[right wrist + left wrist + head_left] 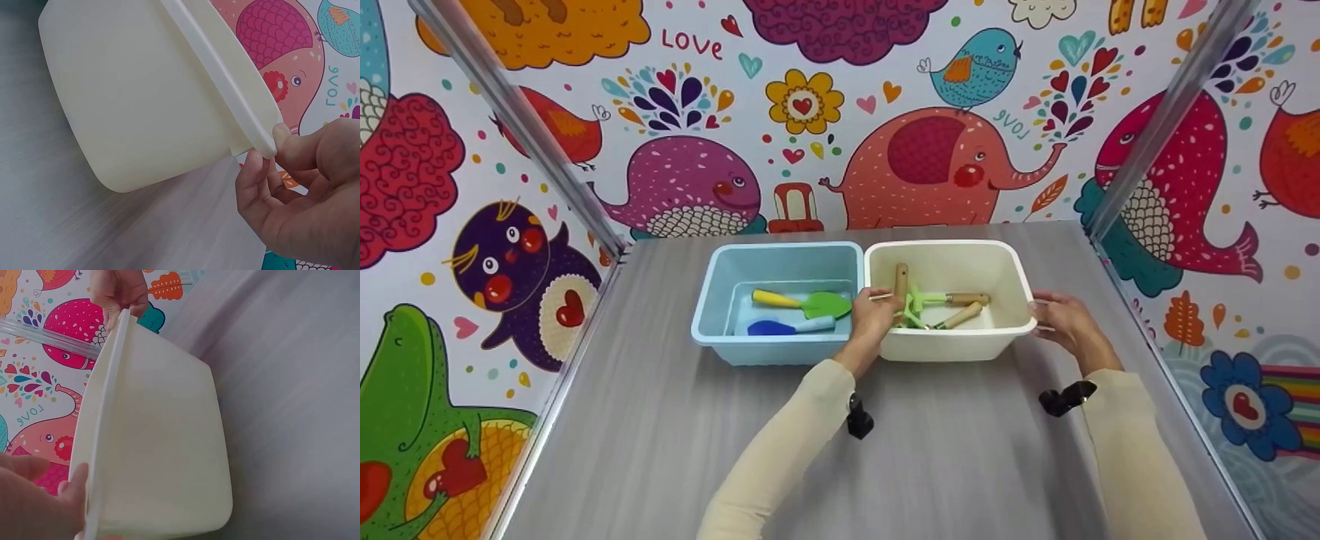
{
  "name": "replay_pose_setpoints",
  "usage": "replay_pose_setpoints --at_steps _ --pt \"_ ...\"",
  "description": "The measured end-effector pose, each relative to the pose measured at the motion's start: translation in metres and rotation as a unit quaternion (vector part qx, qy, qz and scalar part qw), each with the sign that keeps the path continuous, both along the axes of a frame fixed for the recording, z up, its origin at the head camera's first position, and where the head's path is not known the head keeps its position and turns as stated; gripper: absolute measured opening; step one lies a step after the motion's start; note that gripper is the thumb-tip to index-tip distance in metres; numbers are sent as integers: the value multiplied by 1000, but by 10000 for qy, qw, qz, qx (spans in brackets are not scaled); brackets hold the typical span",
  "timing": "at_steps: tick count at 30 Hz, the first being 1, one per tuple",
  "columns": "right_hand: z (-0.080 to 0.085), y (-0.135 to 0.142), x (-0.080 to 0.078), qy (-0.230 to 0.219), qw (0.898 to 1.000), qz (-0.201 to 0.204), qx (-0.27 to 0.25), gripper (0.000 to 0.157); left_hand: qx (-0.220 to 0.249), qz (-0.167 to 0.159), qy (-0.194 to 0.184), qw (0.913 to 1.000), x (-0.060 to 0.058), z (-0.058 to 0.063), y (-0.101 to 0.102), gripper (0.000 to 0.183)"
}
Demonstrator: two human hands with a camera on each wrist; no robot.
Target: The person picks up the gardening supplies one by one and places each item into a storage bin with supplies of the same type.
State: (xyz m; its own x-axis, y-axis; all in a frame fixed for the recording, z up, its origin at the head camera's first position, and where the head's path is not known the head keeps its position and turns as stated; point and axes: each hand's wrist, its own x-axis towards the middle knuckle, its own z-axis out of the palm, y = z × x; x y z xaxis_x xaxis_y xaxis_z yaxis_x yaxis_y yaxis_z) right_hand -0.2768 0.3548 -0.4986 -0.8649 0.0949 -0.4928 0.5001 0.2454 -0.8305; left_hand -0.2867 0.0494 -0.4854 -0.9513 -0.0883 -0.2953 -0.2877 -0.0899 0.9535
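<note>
A white plastic basin (949,347) stands on the grey table and holds several small garden tools with wooden handles (966,298) and light green heads. My left hand (873,324) grips its left rim, close to the neighbouring blue basin. On the opposite side, my right hand (304,191) pinches the right rim, thumb above and fingers curled beneath. One upright wooden handle (901,279) rises beside the left fingertips. The heads of the tools are partly hidden by the basin's front wall.
A light blue basin (780,352) sits directly left of the white one. In it lie a green trowel (826,304) with a yellow handle and a blue trowel (770,328) with a light blue handle. Patterned walls and metal posts (1140,142) border the table.
</note>
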Motion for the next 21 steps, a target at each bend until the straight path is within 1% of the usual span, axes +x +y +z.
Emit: replay_pose_setpoints --at_steps 3,6,9,12,14,17,19,21 --pt "1 -1 1 69 10000 0 51 63 181 23 90 9998 3 -3 -9 32" --pt "1 -2 2 164 9996 15 209 62 115 138 228 9996 4 -5 -20 31" --pt "1 -6 2 333 9977 28 593 58 67 195 333 9992 3 -4 -34 30" --pt "0 -10 4 557 9929 40 1051 53 -133 170 433 9988 2 -2 -51 32" --pt "-1 -11 6 739 9888 51 1296 51 -341 79 490 9982 1 0 -63 31" --pt "-2 -9 11 950 9841 60 1499 51 -712 -103 647 9953 2 2 -81 31" --pt "-1 -7 13 1082 9802 44 1656 52 -1104 -228 889 9896 3 3 -94 32" --pt "1 -6 15 1190 9754 27 1854 56 -1558 -323 1198 9800 4 3 -107 35"
